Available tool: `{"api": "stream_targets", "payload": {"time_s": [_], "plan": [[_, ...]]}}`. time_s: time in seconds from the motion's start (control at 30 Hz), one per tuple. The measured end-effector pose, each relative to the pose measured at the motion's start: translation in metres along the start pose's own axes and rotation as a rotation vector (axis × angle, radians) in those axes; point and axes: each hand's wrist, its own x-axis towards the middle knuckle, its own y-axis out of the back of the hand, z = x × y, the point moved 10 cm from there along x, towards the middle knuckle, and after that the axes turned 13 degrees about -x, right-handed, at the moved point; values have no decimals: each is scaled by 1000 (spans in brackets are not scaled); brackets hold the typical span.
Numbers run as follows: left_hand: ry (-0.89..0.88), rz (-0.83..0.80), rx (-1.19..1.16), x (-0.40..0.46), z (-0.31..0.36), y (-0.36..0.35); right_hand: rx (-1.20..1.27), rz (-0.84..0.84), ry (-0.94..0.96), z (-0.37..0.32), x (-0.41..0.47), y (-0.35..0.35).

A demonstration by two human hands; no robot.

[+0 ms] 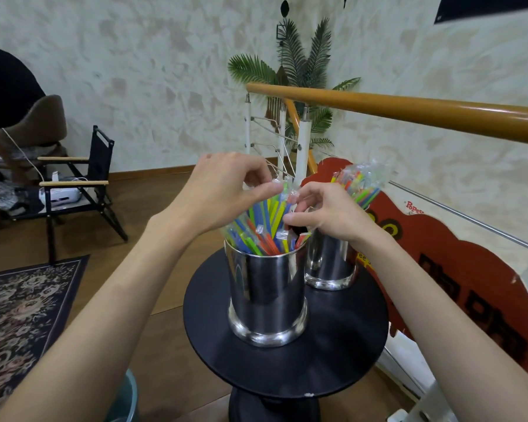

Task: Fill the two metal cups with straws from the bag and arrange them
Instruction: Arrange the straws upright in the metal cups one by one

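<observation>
Two bare arms reach in from the bottom toward a small round black table (pixel 333 354). Near its middle stands a shiny metal cup (pixel 267 296) packed with straws (pixel 264 226) in clear wrappers, blue, green, yellow and orange, leaning in all directions. Above it, the left hand (pixel 223 190) has its fingers curled and pinches the wrapper tops between thumb and finger. Close beside it, the right hand (pixel 326 213) pinches straw tops with bent fingertips too. At the table's far right edge stands a second metal cup (pixel 329 263), partly hidden by the right wrist, with its own bunch of wrapped straws (pixel 358 184) sticking up. Behind are a red sign (pixel 457 269), a wooden handrail (pixel 409 109), a plant (pixel 302 65) and a folding chair (pixel 83 181).
</observation>
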Motion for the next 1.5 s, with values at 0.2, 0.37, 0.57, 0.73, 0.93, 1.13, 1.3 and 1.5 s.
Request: {"api": "stream_targets", "payload": {"time_s": [0.2,0.37,0.57,0.73,0.93,1.13,1.3,1.5], "plan": [[66,-25,132,-2,-7,-1,-39,-6,57,-6,-2,-3],[116,-107,185,-6,-14,-14,-167,-36,87,-6,-1,-5],[72,-274,312,-6,-16,-36,-240,-35,72,-10,-4,-1],[-30,-291,425,-4,-13,-44,-187,-74,14,-8,-7,-4],[67,-293,295,-5,-22,-52,-227,-78,18,-9,-6,-4],[62,-152,407,-1,-24,-56,-198,-132,52,-8,-4,-8],[73,-146,416,0,-27,-57,-184,-142,36,-2,-1,-10],[89,-168,344,-2,-30,-54,-142,-121,44,-6,-3,-7]]}}
